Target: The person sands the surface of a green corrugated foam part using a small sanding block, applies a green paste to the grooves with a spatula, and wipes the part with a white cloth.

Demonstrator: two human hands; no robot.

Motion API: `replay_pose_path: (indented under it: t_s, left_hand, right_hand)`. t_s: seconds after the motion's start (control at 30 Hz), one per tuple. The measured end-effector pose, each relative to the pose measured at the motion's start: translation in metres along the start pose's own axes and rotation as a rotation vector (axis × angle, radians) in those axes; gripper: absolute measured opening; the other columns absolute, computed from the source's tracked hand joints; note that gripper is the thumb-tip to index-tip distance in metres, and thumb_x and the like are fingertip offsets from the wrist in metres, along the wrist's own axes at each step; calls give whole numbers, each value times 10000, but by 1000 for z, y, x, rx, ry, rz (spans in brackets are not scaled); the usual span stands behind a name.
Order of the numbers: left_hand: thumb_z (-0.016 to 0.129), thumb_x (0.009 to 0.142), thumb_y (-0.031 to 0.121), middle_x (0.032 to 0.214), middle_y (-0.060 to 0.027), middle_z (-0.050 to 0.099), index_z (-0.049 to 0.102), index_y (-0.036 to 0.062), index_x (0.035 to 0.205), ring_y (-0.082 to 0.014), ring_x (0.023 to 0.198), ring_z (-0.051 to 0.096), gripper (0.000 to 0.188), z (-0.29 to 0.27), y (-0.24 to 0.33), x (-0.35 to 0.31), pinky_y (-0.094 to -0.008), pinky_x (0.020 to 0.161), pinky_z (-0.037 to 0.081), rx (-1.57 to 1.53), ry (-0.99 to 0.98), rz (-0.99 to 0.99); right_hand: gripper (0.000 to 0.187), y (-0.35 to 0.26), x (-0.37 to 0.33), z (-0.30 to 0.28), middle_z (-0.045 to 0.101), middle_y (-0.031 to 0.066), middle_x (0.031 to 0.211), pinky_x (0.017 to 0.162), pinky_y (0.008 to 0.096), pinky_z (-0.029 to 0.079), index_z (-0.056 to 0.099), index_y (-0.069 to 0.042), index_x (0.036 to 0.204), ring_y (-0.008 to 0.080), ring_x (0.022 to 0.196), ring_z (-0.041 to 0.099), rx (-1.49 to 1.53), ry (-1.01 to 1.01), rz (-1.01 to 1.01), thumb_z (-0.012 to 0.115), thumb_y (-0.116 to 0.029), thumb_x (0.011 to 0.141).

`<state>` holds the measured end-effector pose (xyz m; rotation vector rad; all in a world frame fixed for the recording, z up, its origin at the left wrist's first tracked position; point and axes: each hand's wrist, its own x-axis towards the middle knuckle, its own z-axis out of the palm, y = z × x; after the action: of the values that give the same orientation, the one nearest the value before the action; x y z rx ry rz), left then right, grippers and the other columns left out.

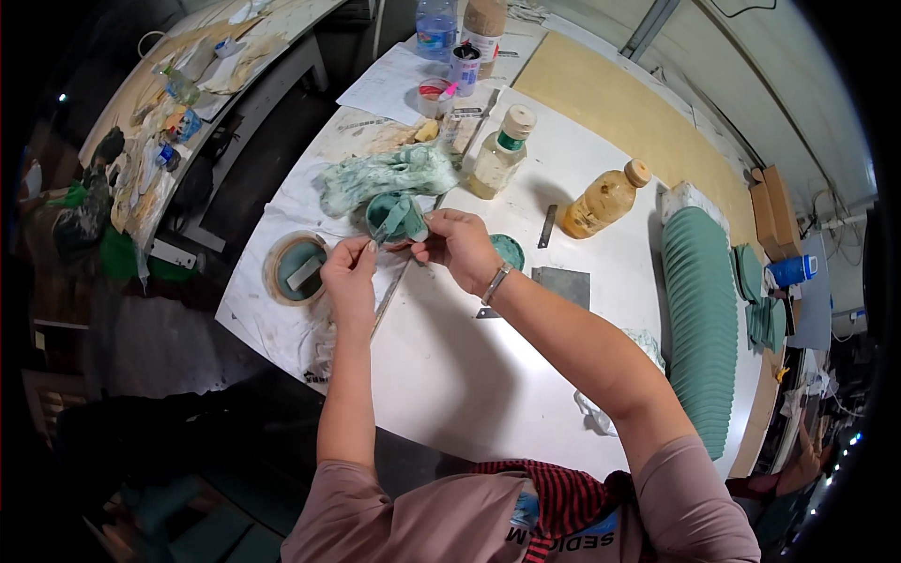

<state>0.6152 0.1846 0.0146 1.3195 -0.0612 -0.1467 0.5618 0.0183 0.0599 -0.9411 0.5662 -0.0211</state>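
Observation:
My left hand point(349, 270) is closed, its thumb and fingertips pinched together on something too small to make out. Across from it my right hand point(458, 246) is closed too, with its fingertips at the edge of a green, thin piece point(411, 225); what exactly it grips is unclear. Just beyond both hands stands a small cup point(379, 208) smeared with green paint-like stuff. A crumpled green-stained rag point(389, 175) lies behind the cup. Left of my left hand is a round tub point(272, 272) with green contents and a pale block in it. A green-coated round lid point(508, 251) sits beside my right wrist.
Two bottles, one clear with a green label point(497, 155) and one amber point(605, 199), stand beyond my right arm. A dark grey square plate point(563, 286) lies nearby. A long stack of green discs point(699, 328) runs along the right. A cluttered bench point(272, 47) is far left.

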Motion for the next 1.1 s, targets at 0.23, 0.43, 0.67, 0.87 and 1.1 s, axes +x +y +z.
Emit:
replay_pose_path:
  t_s: [0.23, 0.43, 0.67, 0.87, 1.1]
  left_hand:
    - [643, 929, 33, 732, 43, 553, 621, 7, 867, -41, 638, 429, 71, -4, -7, -4, -211, 577, 334, 83, 4, 36]
    - [650, 928, 42, 719, 46, 544, 623, 19, 832, -37, 633, 414, 102, -3, -12, -6, -214, 574, 320, 96, -48, -5]
    - [644, 921, 7, 711, 40, 541, 637, 7, 844, -49, 620, 412, 77, 10, -16, -17, -221, 568, 318, -108, -32, -140]
    - [642, 925, 13, 717, 32, 547, 639, 7, 854, -50, 625, 416, 72, -1, -14, -5, -218, 578, 321, -123, 34, -95]
    - [634, 930, 7, 783, 15, 573, 623, -9, 868, -57, 709, 472, 65, 5, -33, -8, -226, 658, 393, -1, 96, 5]
  right_hand:
    - [169, 2, -3, -7, 723, 165, 849, 598, 277, 568, 630, 43, 1024, 157, 625, 654, -26, 5, -8, 542, -94, 981]
    - [191, 2, -4, -5, 689, 126, 797, 637, 305, 563, 645, 49, 981, 192, 651, 653, -69, -51, -3, 537, -108, 1001]
    - [195, -4, -1, -16, 685, 124, 789, 634, 300, 551, 660, 57, 994, 188, 652, 644, -72, -27, -24, 548, -103, 992]
    - [199, 2, -3, -12, 684, 114, 787, 631, 291, 547, 682, 57, 969, 180, 641, 634, -80, -80, -7, 563, -103, 982]
    - [198, 5, -9, -4, 683, 110, 780, 627, 289, 546, 684, 47, 931, 178, 646, 636, -64, -56, -3, 567, -105, 976]
